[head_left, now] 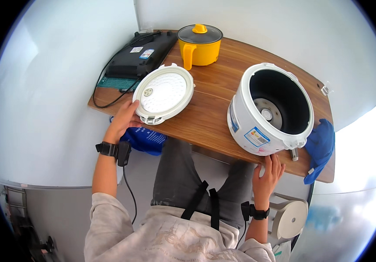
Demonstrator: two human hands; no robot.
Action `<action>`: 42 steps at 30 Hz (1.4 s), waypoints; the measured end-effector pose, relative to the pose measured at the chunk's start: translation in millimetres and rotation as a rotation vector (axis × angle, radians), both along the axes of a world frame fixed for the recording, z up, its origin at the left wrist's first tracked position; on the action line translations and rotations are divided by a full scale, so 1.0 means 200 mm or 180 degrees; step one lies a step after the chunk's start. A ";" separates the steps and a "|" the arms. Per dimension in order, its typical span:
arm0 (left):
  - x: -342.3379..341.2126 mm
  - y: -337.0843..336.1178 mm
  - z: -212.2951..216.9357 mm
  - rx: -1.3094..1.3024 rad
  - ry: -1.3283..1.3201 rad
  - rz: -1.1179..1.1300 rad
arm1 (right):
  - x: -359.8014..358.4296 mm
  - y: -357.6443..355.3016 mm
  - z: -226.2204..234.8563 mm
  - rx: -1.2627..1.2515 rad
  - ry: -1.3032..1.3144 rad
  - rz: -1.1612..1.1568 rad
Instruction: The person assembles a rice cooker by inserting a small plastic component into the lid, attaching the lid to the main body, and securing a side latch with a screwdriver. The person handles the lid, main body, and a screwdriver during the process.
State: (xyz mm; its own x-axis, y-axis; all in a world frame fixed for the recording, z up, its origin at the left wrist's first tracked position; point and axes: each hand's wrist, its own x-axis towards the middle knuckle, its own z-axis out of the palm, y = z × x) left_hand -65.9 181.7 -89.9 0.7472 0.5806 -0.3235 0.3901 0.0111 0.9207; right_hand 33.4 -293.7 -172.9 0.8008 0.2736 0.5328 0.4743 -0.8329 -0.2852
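My left hand (126,118) grips the near left edge of a round white rice cooker lid (165,92), its dimpled inner face up and a small round vent on its left side. I cannot tell whether the lid rests on the table or is slightly raised. To the right stands the white rice cooker body (240,114), uncovered, with a dark inner wall and a metal heating plate (267,113) showing at the bottom. At the table's front edge, just below the cooker's base, my right hand (266,177) has its fingers stretched out, holding nothing.
A yellow pot (206,51) with a glass lid stands at the back of the wooden table (209,111). Left of it lie a black flat appliance (137,54) with a cord and a green cutting mat (117,83). A blue cloth (321,146) lies at the right edge. A stool (289,219) stands below.
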 end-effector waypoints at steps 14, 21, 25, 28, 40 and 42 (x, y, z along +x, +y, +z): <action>0.07 -0.09 0.01 -0.0928 -0.1304 0.0053 | 0.01 0.00 -0.02 -0.0005 -0.0111 -0.0062; 0.34 -0.11 0.05 -0.2274 -0.1336 -0.0600 | 0.01 0.00 -0.02 0.0012 -0.0154 -0.0068; 0.55 -0.15 0.01 -0.2765 -0.1088 -0.0762 | 0.02 0.00 -0.03 0.0025 -0.0174 -0.0037; 0.68 -0.20 0.02 -0.2996 -0.0894 -0.0877 | 0.02 0.00 -0.03 0.0025 -0.0193 -0.0057; 1.13 -0.44 0.02 -0.2818 -0.0880 -0.1150 | 0.02 0.01 -0.04 -0.0002 -0.0185 -0.0110; 1.19 -0.49 0.02 -0.2856 -0.0884 -0.1098 | 0.01 0.01 -0.04 -0.0009 -0.0162 -0.0114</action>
